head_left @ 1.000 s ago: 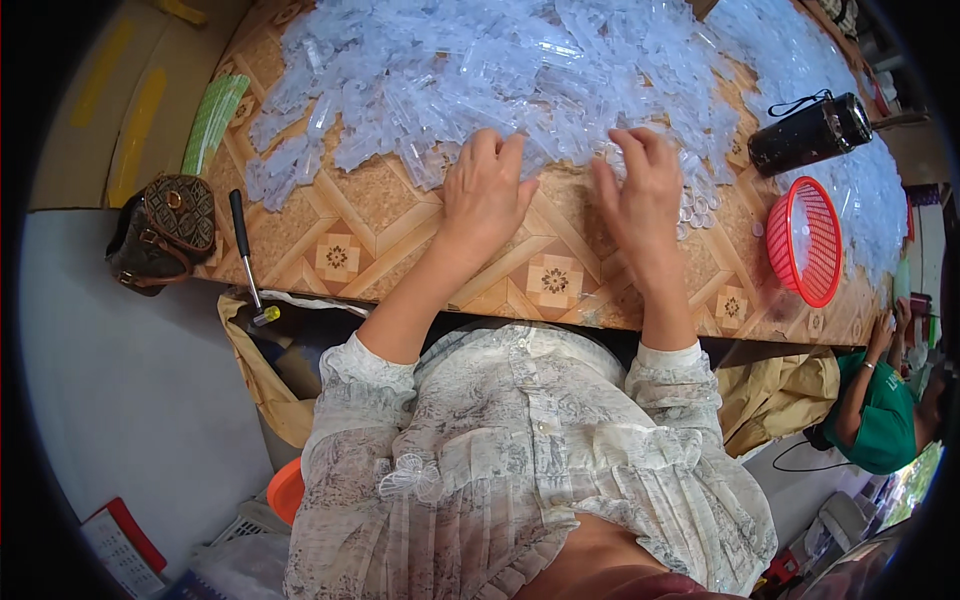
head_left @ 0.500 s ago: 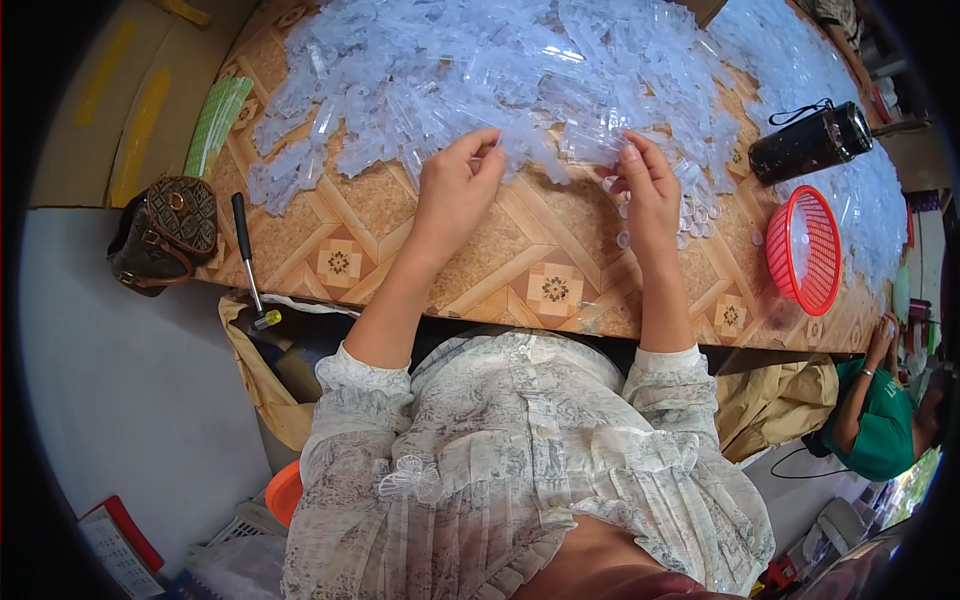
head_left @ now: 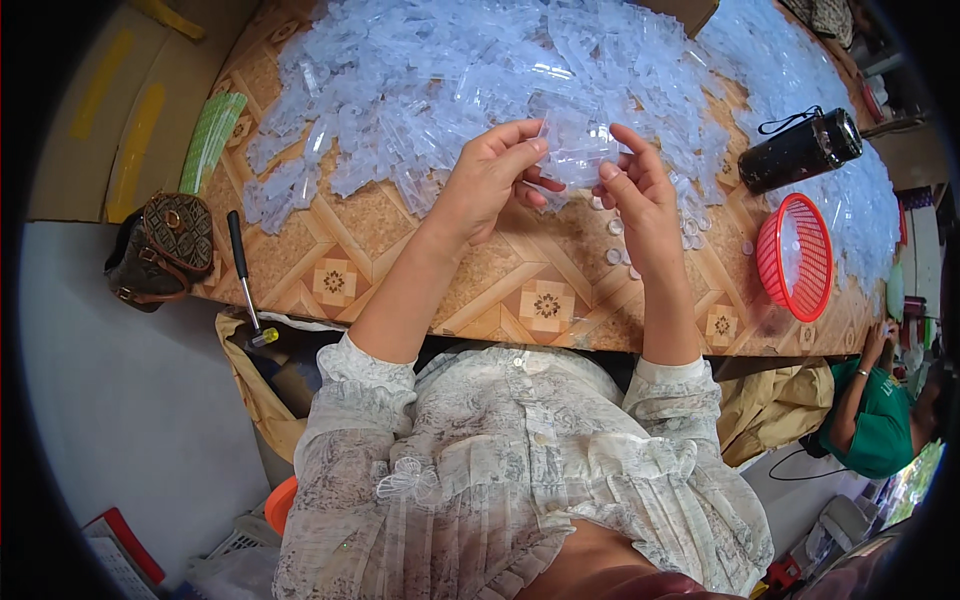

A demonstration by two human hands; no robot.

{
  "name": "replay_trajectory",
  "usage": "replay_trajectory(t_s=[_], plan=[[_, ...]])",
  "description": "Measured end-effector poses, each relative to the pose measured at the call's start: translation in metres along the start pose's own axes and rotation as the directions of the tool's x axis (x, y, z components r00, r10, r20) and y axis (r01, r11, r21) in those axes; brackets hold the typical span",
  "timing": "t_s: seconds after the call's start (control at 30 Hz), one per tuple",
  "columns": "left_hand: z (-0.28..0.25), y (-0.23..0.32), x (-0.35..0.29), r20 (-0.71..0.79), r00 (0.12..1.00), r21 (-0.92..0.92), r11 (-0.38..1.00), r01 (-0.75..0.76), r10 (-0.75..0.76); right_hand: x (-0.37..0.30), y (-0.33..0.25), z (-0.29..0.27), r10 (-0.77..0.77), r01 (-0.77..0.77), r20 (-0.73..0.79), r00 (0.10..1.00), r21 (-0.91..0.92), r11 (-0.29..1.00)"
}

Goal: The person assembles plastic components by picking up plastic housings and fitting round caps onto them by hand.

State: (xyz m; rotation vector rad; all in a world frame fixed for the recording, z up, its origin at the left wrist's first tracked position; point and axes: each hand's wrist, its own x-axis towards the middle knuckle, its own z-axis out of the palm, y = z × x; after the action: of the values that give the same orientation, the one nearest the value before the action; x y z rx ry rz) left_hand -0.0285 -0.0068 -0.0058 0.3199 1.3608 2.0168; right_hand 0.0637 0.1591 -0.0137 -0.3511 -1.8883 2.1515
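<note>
Between my two hands, raised over the table's near half, is a clear plastic piece with flat, see-through sides; its exact shape blurs into the pile behind. My left hand pinches its left side between thumb and fingers. At its right side, the thumb and bent fingers of my right hand close on the edge. A wide heap of similar clear plastic pieces spreads beyond both hands. Several small round clear discs lie on the table beside my right hand.
On the patterned table, a red basket and a black flask stand at right. A hammer overhangs the front edge at left, near a brown bag. A cardboard box is far left. A person in green sits at right.
My hands have come closer together and lifted the clear plastic piece up from the heap's near edge. More of the small discs show by my right hand.
</note>
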Motion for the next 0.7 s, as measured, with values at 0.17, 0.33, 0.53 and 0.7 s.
replay_trajectory(t_s=[0.17, 0.33, 0.53, 0.7], plan=[[-0.003, -0.006, 0.012, -0.033, 0.997, -0.043, 0.997, -0.064, 0.063, 0.013, -0.002, 0.003, -0.191, 0.192, -0.053, 0.98, 0.02, 0.981], [-0.005, -0.017, 0.016, -0.081, 0.995, -0.041, 0.998, -0.054, 0.051, 0.018, 0.006, 0.008, -0.162, 0.162, -0.059, 0.985, 0.001, 0.987], [-0.008, -0.028, 0.02, -0.038, 0.998, -0.181, 0.982, -0.057, 0.051, 0.019, 0.022, 0.012, -0.135, 0.137, -0.092, 0.987, 0.015, 0.99], [0.002, -0.031, 0.022, -0.03, 0.99, -0.174, 0.975, -0.14, 0.137, 0.016, 0.025, 0.009, -0.153, 0.135, -0.104, 0.983, -0.163, 0.977]])
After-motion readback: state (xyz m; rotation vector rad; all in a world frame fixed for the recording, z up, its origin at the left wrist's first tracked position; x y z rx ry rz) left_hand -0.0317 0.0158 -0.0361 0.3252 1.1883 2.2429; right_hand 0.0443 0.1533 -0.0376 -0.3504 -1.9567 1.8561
